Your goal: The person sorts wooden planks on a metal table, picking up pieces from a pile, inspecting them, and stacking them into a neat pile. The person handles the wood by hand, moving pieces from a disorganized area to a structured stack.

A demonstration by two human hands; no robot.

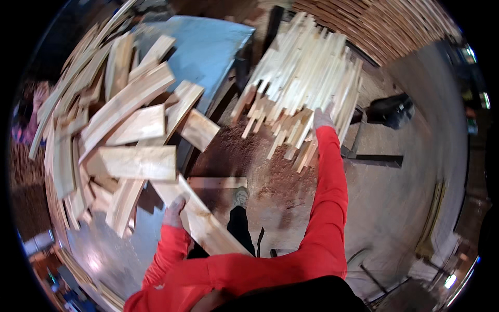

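Note:
My left hand [175,208], in a greyish glove, is closed on the edge of a pale wooden board [208,224]. That board slants down toward my body, its far end beside the heap of boards. My right arm reaches far forward. The gloved right hand [324,117] is at the near ends of a stack of thin wooden strips [304,67], its slightly blurred fingers apart and seemingly touching the strips. To the left, a loose heap of wooden boards [136,162], some curved, covers much of a metal-topped table [208,47].
Reddish sawdust [223,151] lies on the floor between the table and the strips. My shoe [240,197] stands near a board on the floor. A dark metal bar [375,160] juts out right of the stack. More stacked wood [379,26] lies beyond. Another person's hand [40,96] shows at far left.

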